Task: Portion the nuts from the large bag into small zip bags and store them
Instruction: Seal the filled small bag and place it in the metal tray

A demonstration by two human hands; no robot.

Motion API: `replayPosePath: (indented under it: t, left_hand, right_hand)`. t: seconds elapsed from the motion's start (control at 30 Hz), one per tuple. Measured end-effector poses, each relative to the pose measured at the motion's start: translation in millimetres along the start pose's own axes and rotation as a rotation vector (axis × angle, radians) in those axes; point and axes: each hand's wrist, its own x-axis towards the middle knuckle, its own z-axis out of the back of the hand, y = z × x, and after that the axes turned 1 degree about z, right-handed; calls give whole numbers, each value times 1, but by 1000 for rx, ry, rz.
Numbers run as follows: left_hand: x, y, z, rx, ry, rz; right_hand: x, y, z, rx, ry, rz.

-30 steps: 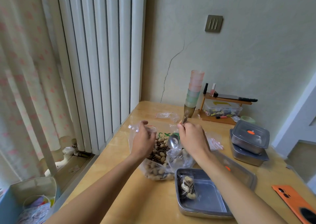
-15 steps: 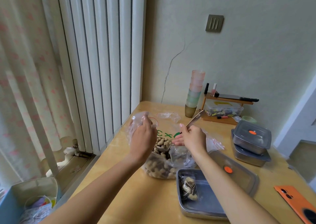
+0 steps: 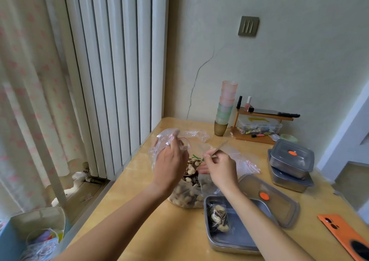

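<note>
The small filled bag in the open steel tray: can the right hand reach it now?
Probably: the small bag lies uncovered in the tray, near that arm. But the right hand grips a spoon.

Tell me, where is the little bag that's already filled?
In the head view, the filled small zip bag lies at the left end of the open steel tray, near right on the table, in front of the large bag of nuts.
</note>
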Motion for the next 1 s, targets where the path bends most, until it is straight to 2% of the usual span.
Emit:
replayPosePath:
  t: [0.1,0.33,0.43,0.53,0.63,0.8,0.9,1.0]
  left_hand:
    - [-6,8,-3,19,27,104]
    - [-15,20,-14,-89,282,314]
    - [-12,20,-13,-122,279,409]
    - [-8,23,-11,-103,243,465]
    - [-4,24,-8,-47,177,431]
    - [6,15,-1,-1,-21,239]
    - [12,8,-1,5,-31,115]
    - [15,2,-3,38,-30,-1]
  right_hand:
    - [1,-6,0,-11,-34,-10]
    - [14,-7,16,123,-160,-225]
    - [16,-7,24,126,-172,-267]
    - [15,-6,30,28,-193,-207]
    - [12,-3,25,-144,-131,-54]
    - [3,13,4,-427,138,177]
    - [4,21,-7,-516,155,250]
    - [7,24,-12,-488,153,221]
